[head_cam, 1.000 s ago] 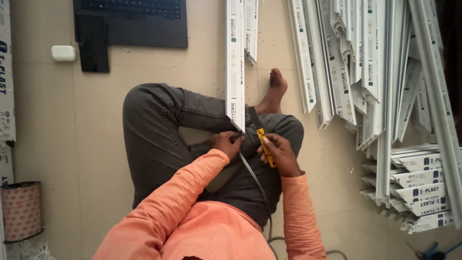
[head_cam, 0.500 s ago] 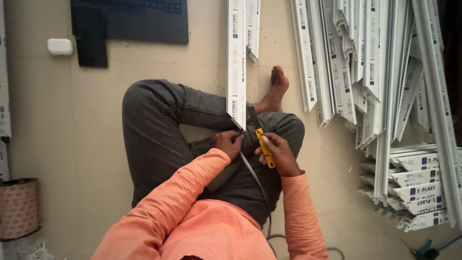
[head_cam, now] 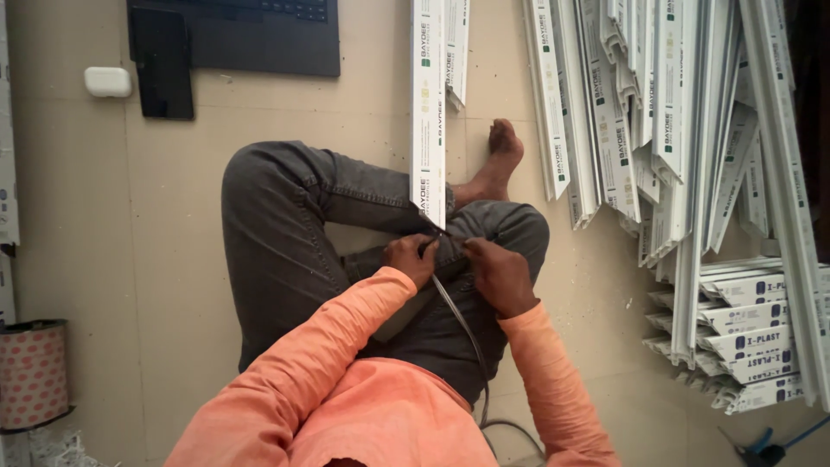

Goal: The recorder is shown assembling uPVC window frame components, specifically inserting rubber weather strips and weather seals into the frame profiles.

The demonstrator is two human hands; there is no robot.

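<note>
1. Soft, even daylight fills the scene; no glare on the beige tiled floor [head_cam: 164,259].
2. Only a faint shadow edges the grey trouser leg [head_cam: 285,233].
3. The white plastic channel strips [head_cam: 657,112] look bright and sharp.
4. The far right corner falls dark.
5. Focus holds across the frame, with slight wide-angle bending at the edges.

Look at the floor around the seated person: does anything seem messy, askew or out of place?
Yes. The white trunking strips on the right lie in a loose, crisscrossed heap, ends uneven, not stacked. A white shredded scrap pile sits at bottom left by the patterned roll. Both hands meet at one strip's end.
</note>
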